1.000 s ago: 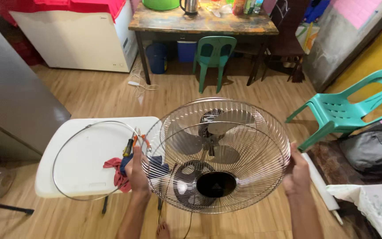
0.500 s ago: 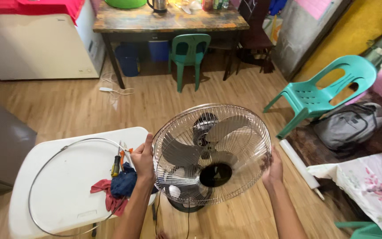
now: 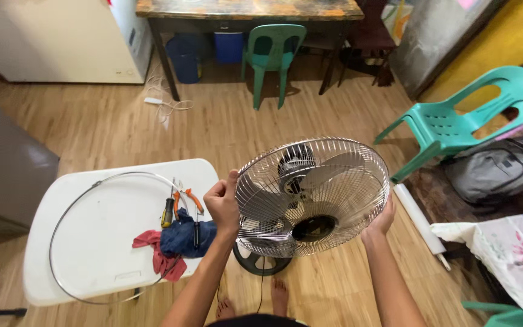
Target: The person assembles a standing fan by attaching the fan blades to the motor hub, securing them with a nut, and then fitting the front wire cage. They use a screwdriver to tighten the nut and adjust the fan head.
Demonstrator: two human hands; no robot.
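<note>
In the head view, a stand fan's round wire front guard sits over the grey blades, tilted up toward me. My left hand grips the guard's left rim. My right hand holds its lower right rim. The fan's dark round base stands on the wooden floor below. Left of the fan is a white plastic table with a loose metal rim ring, a screwdriver, orange-handled pliers and red and blue cloths.
A teal plastic chair and a grey backpack stand to the right. A wooden table with a small green chair is at the back. A white tube lies on the floor. A floral-covered surface is at lower right.
The view has tilted down and the fan now sits nearer the centre. Both hands stay on the guard's rim, and the fan head has turned slightly to the right.
</note>
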